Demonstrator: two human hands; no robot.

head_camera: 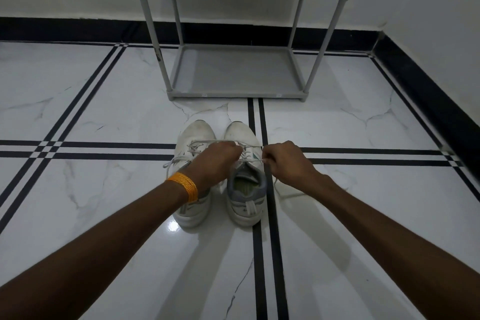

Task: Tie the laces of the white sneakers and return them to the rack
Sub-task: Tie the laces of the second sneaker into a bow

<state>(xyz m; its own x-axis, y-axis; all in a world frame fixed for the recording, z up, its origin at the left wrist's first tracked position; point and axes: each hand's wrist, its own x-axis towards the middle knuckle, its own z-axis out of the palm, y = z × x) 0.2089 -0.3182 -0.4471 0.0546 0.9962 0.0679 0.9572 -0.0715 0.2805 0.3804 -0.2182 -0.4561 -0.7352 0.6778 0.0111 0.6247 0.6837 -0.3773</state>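
Note:
Two white sneakers stand side by side on the floor, toes pointing away from me: the left sneaker and the right sneaker. My left hand, with an orange thread band on its wrist, reaches across the left sneaker and pinches one lace end of the right sneaker. On the right side my right hand pinches the other lace end and holds it taut. The lace's loose tail lies on the floor under my right wrist. The left sneaker's laces hang loose.
A grey shoe rack stands against the wall straight ahead, its bottom shelf bare and a second shelf above it. The floor is glossy white marble tile with black stripes. A black skirting runs along the back wall and the right wall.

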